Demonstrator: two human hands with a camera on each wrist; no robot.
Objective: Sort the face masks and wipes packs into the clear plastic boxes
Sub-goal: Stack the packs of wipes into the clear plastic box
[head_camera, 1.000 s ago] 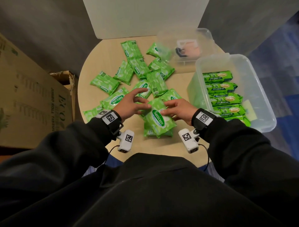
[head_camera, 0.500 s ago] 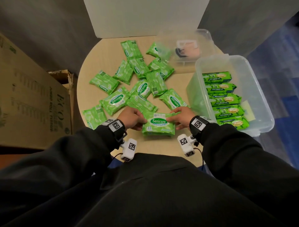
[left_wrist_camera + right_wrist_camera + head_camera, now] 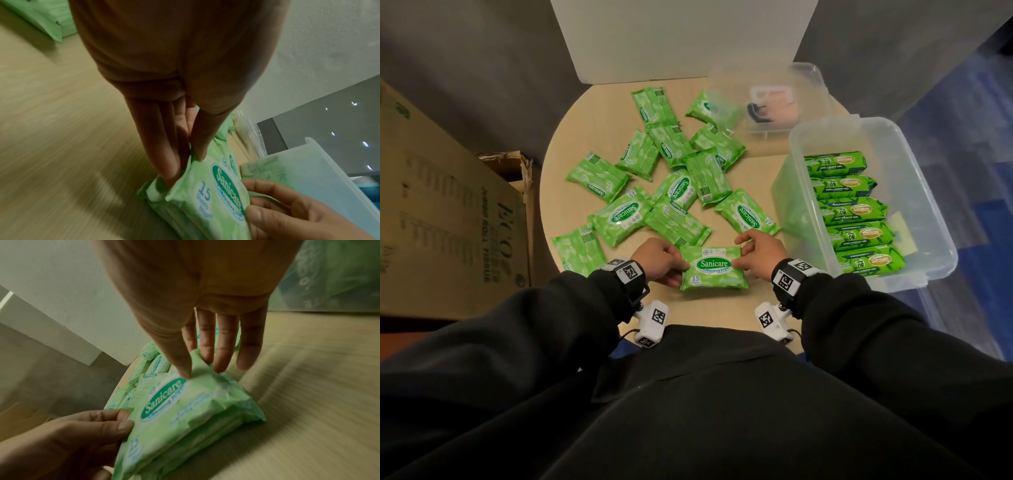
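Note:
A small stack of green Sanicare wipes packs (image 3: 713, 268) lies label up near the front edge of the round table (image 3: 585, 126). My left hand (image 3: 666, 262) pinches the stack's left end (image 3: 185, 175) between thumb and fingers. My right hand (image 3: 755, 253) pinches its right end (image 3: 197, 368) the same way. Several more green packs (image 3: 674, 192) lie scattered over the table's middle. A large clear box (image 3: 914, 171) at the right holds a row of bigger green wipes packs (image 3: 852, 212). A smaller clear box (image 3: 811, 89) behind it holds face masks (image 3: 774, 108).
A big cardboard carton (image 3: 441, 219) stands on the floor left of the table. A white panel (image 3: 681, 37) rises at the table's far edge. Blue carpet (image 3: 976, 144) lies to the right.
The pack held tilted between both hands was turned flat and drawn toward the table's front edge. Both hands now hold the stack by its two ends.

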